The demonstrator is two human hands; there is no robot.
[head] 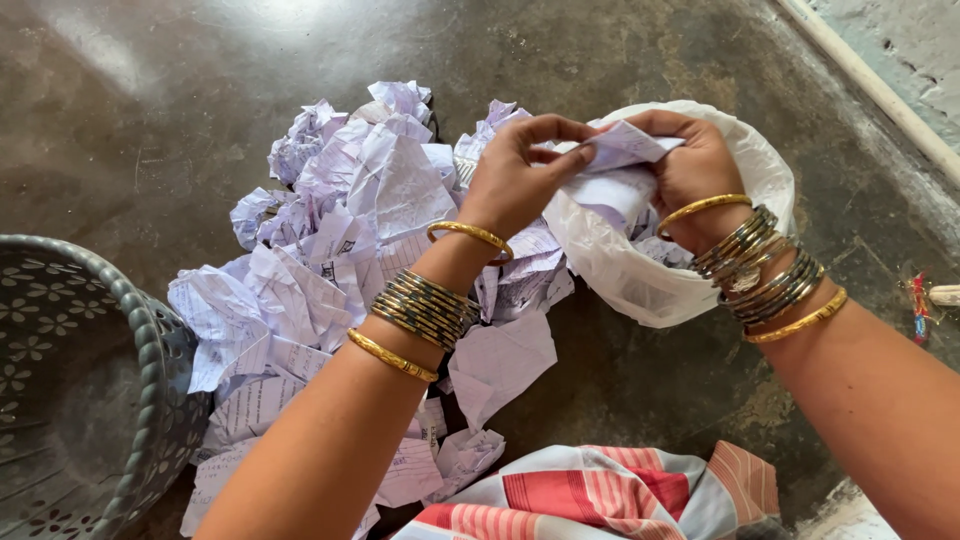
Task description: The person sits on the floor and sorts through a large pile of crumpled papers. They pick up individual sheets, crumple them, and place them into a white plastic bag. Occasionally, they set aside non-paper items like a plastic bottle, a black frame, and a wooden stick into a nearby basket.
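Observation:
My left hand [518,172] and my right hand [696,172] both pinch one crumpled sheet of white paper [622,148] just above the mouth of a white plastic bag [640,275]. The bag holds more crumpled paper. Both wrists carry several gold and dark bangles. A heap of crumpled, printed white papers [330,250] spreads over the dark floor to the left, under my left forearm.
A grey perforated plastic basket [150,345] stands at the lower left. Striped red, white and grey cloth [610,495] lies at the bottom. A white pipe [880,85] runs along the wall at top right. A small coloured wrapper [920,305] lies at the right edge.

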